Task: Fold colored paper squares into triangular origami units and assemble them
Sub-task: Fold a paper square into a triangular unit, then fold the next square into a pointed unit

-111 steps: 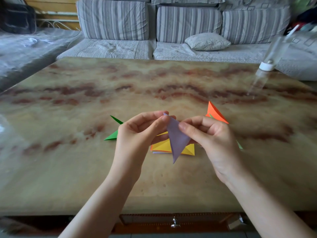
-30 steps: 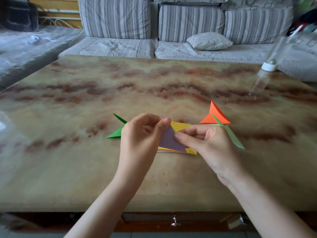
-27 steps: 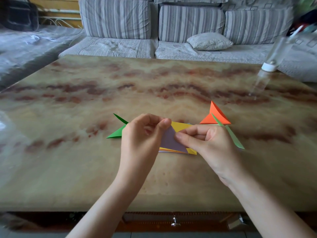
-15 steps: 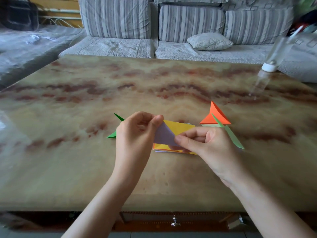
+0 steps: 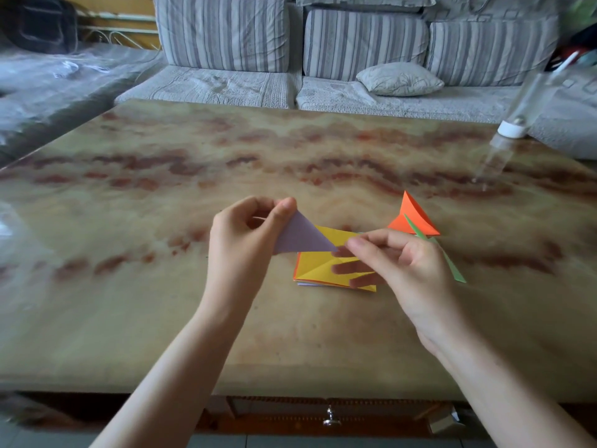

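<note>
A folded purple paper triangle [image 5: 298, 239] hangs above the table, its long point aimed right. My left hand [image 5: 245, 240] pinches its upper left corner between thumb and forefinger. My right hand [image 5: 397, 263] has its fingers curled, and its thumb and forefinger tips meet the triangle's right point. Under both hands a stack of yellow paper squares [image 5: 323, 268] lies flat, with orange and white edges showing beneath. A folded orange unit [image 5: 415, 218] stands just beyond my right hand. A folded green unit [image 5: 454, 270] lies partly behind that hand.
The marble-patterned table [image 5: 290, 156] stretches ahead, its front edge close to me. A clear plastic bottle with a white cap [image 5: 517, 124] sits at the back right. A striped sofa with a cushion [image 5: 399, 79] stands behind the table.
The purple triangle has risen off the yellow stack and turned, so its long point now aims right. My left hand lifted with it; my right hand slid out to the tip.
</note>
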The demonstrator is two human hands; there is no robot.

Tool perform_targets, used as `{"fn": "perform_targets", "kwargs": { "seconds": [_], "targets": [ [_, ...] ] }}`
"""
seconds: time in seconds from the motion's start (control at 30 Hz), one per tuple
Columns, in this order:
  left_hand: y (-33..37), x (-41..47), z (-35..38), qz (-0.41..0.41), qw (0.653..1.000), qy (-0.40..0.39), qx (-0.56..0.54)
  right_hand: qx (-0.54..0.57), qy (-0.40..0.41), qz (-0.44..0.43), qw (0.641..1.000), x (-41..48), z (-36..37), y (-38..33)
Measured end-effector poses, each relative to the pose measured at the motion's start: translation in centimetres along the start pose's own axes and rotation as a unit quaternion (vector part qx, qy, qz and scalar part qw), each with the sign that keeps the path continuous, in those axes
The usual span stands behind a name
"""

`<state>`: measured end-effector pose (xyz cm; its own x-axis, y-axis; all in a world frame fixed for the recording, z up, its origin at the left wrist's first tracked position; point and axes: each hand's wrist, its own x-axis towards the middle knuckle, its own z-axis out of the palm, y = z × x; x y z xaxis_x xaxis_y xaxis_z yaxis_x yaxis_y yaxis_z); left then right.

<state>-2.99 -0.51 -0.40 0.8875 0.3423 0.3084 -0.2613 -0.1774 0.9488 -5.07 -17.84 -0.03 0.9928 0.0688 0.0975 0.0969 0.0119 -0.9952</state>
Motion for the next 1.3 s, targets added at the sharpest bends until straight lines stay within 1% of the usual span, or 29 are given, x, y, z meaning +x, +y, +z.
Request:
{"fn": "perform_targets", "kwargs": {
  "seconds": [0.07,0.1,0.13,0.17,0.2,0.27,0.33,0.4,0.5,0.6,0.7,0.77,0.83,0.9,0.97,1.03,1.1,1.13,1.2,1.23,1.3],
  "targets": [
    [0.0,-0.2,0.1,-0.006,1.0,-0.019,0.011,-0.005,0.002,-0.004,1.0,0.3,0.1,0.2],
    [0.0,-0.1,-0.1,-0.012,0.999,-0.029,0.018,-0.024,0.002,-0.02,1.0,0.4,0.1,0.4],
    [-0.2,0.2,-0.4,-0.015,0.999,-0.036,0.029,-0.062,0.002,-0.051,0.997,0.4,0.0,0.7],
    [-0.4,0.6,-0.8,-0.014,0.998,-0.037,0.049,-0.123,0.001,-0.09,0.988,0.5,0.0,1.1],
    [-0.6,1.0,-1.3,-0.008,0.996,-0.03,0.078,-0.199,-0.005,-0.125,0.972,0.6,-0.1,1.6],
    [-1.0,1.8,-2.5,0.003,0.99,-0.003,0.139,-0.348,-0.015,-0.169,0.922,0.7,-0.1,2.5],
    [-1.2,2.3,-3.9,0.0,0.987,0.021,0.161,-0.43,-0.046,-0.17,0.885,0.9,-0.1,3.2],
    [-1.5,2.7,-5.1,-0.019,0.983,0.024,0.18,-0.474,-0.074,-0.163,0.862,1.0,0.1,3.5],
    [-2.1,2.7,-6.4,-0.061,0.964,0.014,0.259,-0.5,-0.079,-0.157,0.848,1.0,0.1,3.2],
    [-2.6,2.0,-6.9,-0.085,0.935,0.007,0.343,-0.513,-0.07,-0.15,0.842,1.0,0.2,2.9],
    [-2.8,1.9,-6.9,-0.107,0.917,-0.002,0.383,-0.505,-0.061,-0.143,0.849,1.1,0.1,3.1],
    [-2.9,2.1,-7.1,-0.102,0.911,0.007,0.399,-0.49,-0.055,-0.148,0.857,1.0,0.1,3.2],
    [-2.7,2.3,-7.2,-0.048,0.912,0.033,0.406,-0.486,-0.038,-0.186,0.853,0.9,0.2,3.3],
    [-2.2,2.3,-7.1,0.041,0.917,0.069,0.39,-0.491,0.006,-0.246,0.836,0.8,0.3,3.4],
    [-1.0,2.0,-6.6,0.107,0.929,0.1,0.341,-0.492,0.052,-0.279,0.823,0.9,0.3,3.4],
    [0.0,1.4,-5.5,0.126,0.951,0.095,0.265,-0.483,0.091,-0.292,0.82,1.1,0.1,3.1],
    [0.5,0.8,-4.1,0.094,0.97,0.051,0.217,-0.452,0.117,-0.308,0.829,1.2,-0.1,2.6],
    [0.5,0.4,-3.3,0.053,0.98,0.015,0.191,-0.432,0.126,-0.316,0.835,1.1,-0.2,2.4],
    [0.5,-0.3,-1.9,-0.07,0.989,-0.082,0.099,-0.393,0.141,-0.325,0.849,1.0,-0.4,2.0],
    [0.6,-0.6,-1.4,-0.137,0.981,-0.129,0.046,-0.374,0.146,-0.327,0.856,1.0,-0.4,2.0],
    [0.9,-0.8,-0.8,-0.243,0.95,-0.194,-0.029,-0.337,0.141,-0.34,0.866,1.0,-0.3,1.8]
  ]
}}
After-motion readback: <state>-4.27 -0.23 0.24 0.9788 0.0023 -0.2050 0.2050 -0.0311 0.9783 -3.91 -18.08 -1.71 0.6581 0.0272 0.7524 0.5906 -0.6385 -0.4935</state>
